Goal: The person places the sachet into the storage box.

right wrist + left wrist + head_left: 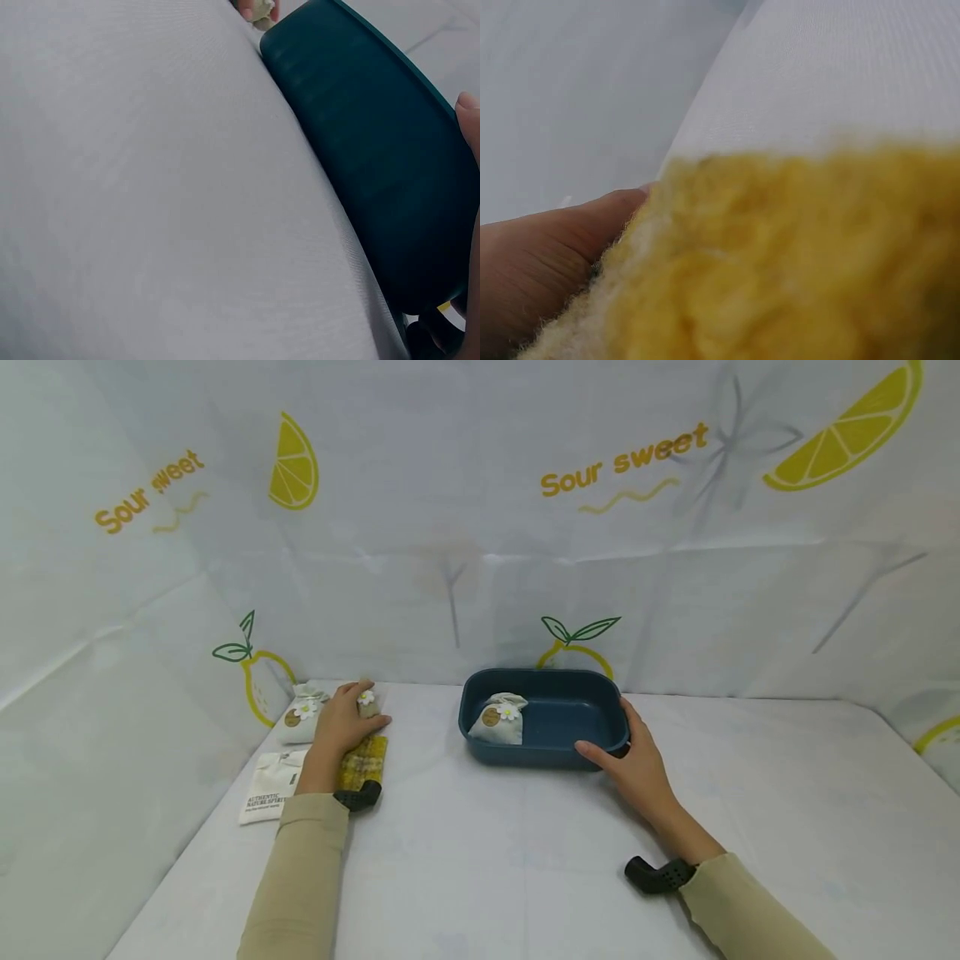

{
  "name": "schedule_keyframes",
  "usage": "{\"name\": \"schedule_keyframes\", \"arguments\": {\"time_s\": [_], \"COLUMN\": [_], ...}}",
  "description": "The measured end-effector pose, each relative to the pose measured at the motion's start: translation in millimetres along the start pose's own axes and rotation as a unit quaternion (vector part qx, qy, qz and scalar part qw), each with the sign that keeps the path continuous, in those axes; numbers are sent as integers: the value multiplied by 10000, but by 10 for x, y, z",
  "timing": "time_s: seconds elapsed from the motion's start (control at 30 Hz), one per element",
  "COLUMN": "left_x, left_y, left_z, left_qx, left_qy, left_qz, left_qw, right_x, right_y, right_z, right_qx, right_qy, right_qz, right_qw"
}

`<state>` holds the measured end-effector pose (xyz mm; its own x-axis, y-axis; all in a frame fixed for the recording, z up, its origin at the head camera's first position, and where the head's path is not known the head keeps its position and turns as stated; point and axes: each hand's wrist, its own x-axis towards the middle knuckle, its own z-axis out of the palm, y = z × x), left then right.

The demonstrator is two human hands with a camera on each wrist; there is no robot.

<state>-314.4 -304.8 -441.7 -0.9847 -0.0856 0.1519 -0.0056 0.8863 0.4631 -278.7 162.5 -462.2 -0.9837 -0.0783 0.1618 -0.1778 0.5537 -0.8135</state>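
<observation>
My left hand pinches a small beige-green pouch with a white daisy on it, thumb in front and fingers behind. Beneath this hand lies a yellow plaid fuzzy pouch, which fills the lower part of the left wrist view. Just left of the hand sits a pale drawstring pouch with a daisy and a brown round label. At the dark blue bin, my right hand grips the right end, thumb on the near rim. Inside the bin, at its left, stands another pale daisy pouch.
A white printed pouch lies at the table's left side, partly behind the left forearm. White cloth covers the table, and a hanging sheet with lemon prints rises along the back and left. Each wrist wears a black camera mount.
</observation>
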Motion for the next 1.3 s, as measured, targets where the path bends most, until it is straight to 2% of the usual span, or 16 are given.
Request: {"name": "schedule_keyframes", "arguments": {"time_s": [0.2, 0.27, 0.47, 0.57, 0.7, 0.87, 1.03, 1.3], "left_x": [-1, -8, -27, -22, -14, -13, -33, -30], "left_y": [9, 16, 77, 143, 240, 369, 556, 796], "left_z": [16, 16, -22, -60, -106, -152, -196, -116], "left_qx": [-338, -487, -1036, -1263, -1494, -1566, -1718, -2058], "left_qy": [-43, 30, 598, 874, 1056, 997, 864, 681], "left_qz": [-130, -214, -451, -341, -175, -89, 145, 385], "left_qw": [9993, 9986, 9918, 9875, 9830, 9826, 9812, 9755], "right_x": [-6, -8, -7, -1, 6, -1, -5, -4], "right_y": [13, 12, 2, -8, -24, -33, -21, -14], "right_z": [-13, -12, -4, -6, -15, -18, -13, -10], "right_qx": [-7, -1, 4, -21, -69, -22, -37, -98], "right_qy": [-41, -47, -25, -12, -7, -10, -1, 13], "right_qz": [9, 15, -15, -5, 26, 34, 63, 102], "right_qw": [10000, 10000, 10000, 10000, 10000, 10000, 10000, 9999]}}
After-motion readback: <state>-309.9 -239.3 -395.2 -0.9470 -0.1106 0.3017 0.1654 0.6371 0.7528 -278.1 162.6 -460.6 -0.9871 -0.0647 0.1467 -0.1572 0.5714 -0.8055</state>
